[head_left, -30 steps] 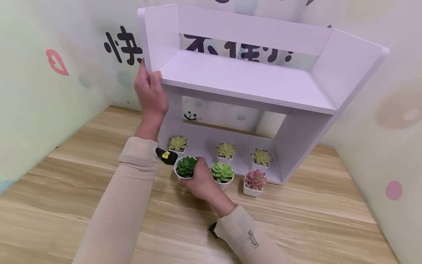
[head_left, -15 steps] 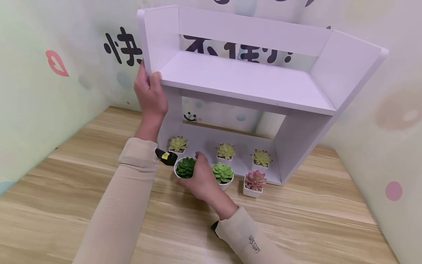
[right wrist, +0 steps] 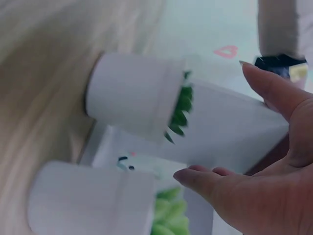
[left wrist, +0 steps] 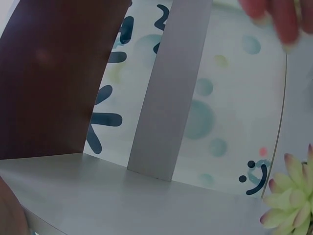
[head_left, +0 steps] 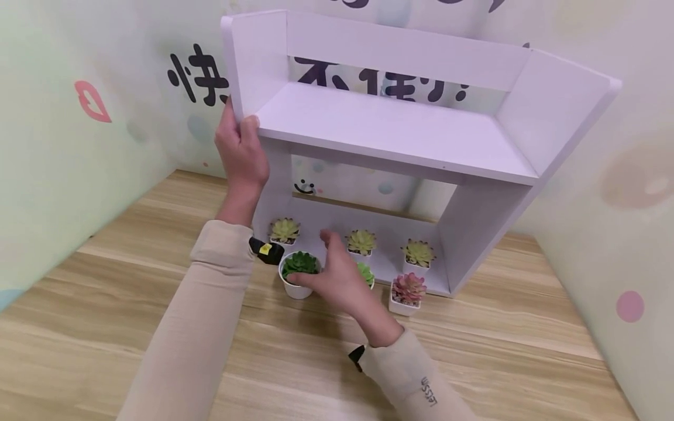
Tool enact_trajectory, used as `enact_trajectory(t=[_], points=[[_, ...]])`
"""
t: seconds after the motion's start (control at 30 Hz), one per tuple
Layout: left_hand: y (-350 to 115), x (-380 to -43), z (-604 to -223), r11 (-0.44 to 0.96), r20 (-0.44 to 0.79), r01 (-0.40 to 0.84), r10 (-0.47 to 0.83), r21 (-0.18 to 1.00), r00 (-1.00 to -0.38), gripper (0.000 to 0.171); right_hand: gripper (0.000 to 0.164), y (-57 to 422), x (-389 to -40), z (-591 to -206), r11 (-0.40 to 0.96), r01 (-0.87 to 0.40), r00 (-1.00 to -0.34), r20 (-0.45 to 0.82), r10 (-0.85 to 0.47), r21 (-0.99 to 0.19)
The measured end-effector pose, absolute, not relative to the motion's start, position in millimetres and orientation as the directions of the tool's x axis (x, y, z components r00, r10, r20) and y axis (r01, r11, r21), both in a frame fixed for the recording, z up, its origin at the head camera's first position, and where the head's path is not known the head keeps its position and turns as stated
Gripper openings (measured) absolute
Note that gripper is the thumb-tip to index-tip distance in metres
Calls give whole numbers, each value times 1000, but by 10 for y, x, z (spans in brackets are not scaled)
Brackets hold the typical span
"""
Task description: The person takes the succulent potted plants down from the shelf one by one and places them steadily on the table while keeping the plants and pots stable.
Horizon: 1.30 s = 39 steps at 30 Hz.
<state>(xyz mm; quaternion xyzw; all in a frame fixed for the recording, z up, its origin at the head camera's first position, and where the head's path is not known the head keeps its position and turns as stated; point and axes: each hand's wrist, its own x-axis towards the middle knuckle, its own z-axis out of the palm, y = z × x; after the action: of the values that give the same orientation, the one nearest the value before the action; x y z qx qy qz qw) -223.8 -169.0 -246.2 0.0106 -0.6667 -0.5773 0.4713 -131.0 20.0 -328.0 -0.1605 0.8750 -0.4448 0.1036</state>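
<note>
My left hand [head_left: 243, 153] grips the left side panel of a white two-tier shelf [head_left: 389, 126], thumb over the front edge. My right hand [head_left: 344, 279] has spread fingers and holds nothing. It hovers just right of a dark green potted succulent [head_left: 300, 264], which stands upright on the table. In the right wrist view a gap shows between this hand and the round white pot [right wrist: 132, 95]. Behind the right hand a light green potted succulent [head_left: 365, 272] is mostly hidden. To its right stands a pink succulent [head_left: 408, 287] in a square white pot.
On the lower tier stand three yellow-green succulents: one at left [head_left: 285, 230], another in the middle [head_left: 361, 241], the third at right [head_left: 418, 253]. The wooden table [head_left: 474, 351] meets walls at the back and sides. A black wrist strap [head_left: 267, 250] hangs near the dark green plant.
My right hand has let go of the dark green potted succulent and drawn back to the right, fingers spreading. The pot stays in place. My left hand keeps its grip on the shelf.
</note>
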Motion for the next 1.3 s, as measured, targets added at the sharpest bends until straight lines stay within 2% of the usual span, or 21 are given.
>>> enact_trajectory(t=[0.2,0.3,0.47,0.6,0.97,1.2,1.3], points=[[-1683,-2266,-2484,350,637,547,-563,761,-526,48,99,426,-1331,-3161,572,-230,-930,5,-367,-788],[-1689,-2265,-2484,363,645,547,-566,754,-514,49,100,569,-1355,-3124,571,-226,-932,3,-363,-789],[-1673,-2252,-2468,359,636,537,-564,763,-527,49,98,813,-1420,-3097,560,-218,-945,29,-326,-799],[-1673,-2261,-2480,378,648,541,-574,752,-500,50,95,972,-1468,-3096,560,-203,-954,33,-297,-804],[-1667,-2241,-2465,333,620,536,-561,775,-548,48,93,1409,-1525,-3149,677,-170,-975,23,-220,-716],[-1665,-2273,-2477,361,646,556,-586,749,-490,45,89,1634,-1623,-3185,716,-161,-985,60,-165,-679],[-1670,-2276,-2480,359,649,562,-584,746,-488,45,92,1712,-1662,-3190,716,-141,-989,61,-137,-684]])
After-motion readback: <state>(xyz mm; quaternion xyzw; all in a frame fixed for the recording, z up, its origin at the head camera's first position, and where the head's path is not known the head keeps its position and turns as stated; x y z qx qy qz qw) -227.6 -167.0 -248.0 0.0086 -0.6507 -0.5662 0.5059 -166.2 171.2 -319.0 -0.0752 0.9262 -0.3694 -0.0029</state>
